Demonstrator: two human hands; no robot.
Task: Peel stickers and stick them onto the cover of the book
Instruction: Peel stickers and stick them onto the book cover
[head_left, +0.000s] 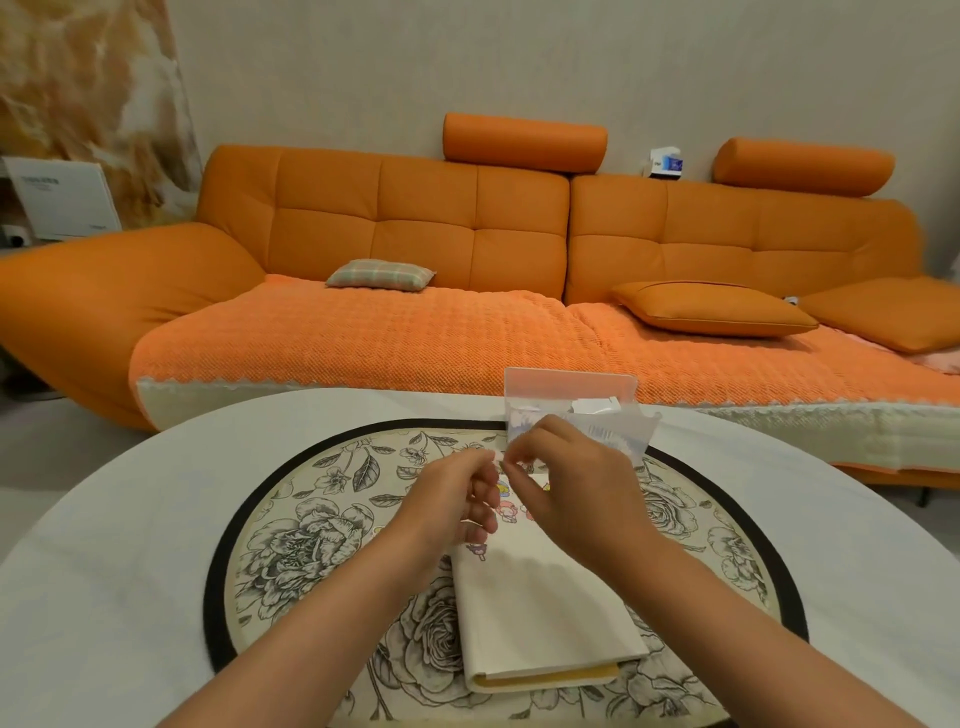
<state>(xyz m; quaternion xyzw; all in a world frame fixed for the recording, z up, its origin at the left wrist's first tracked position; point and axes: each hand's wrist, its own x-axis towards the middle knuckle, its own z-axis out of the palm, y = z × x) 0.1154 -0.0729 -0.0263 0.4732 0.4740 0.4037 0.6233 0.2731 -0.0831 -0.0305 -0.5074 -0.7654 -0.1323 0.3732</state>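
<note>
Both hands meet in the middle of the frame, just above the book's top end. Left hand (457, 493) and right hand (561, 478) have fingertips pressed close, pinching something tiny between them; it is too small to tell, likely a sticker. Right under them lies the book (540, 618), its long side running from the hands down toward the bottom of the frame. A few stickers (506, 512) sit on its top end. Behind the hands, higher up, stands a clear box (571, 384). Nothing blocks the way down.
</note>
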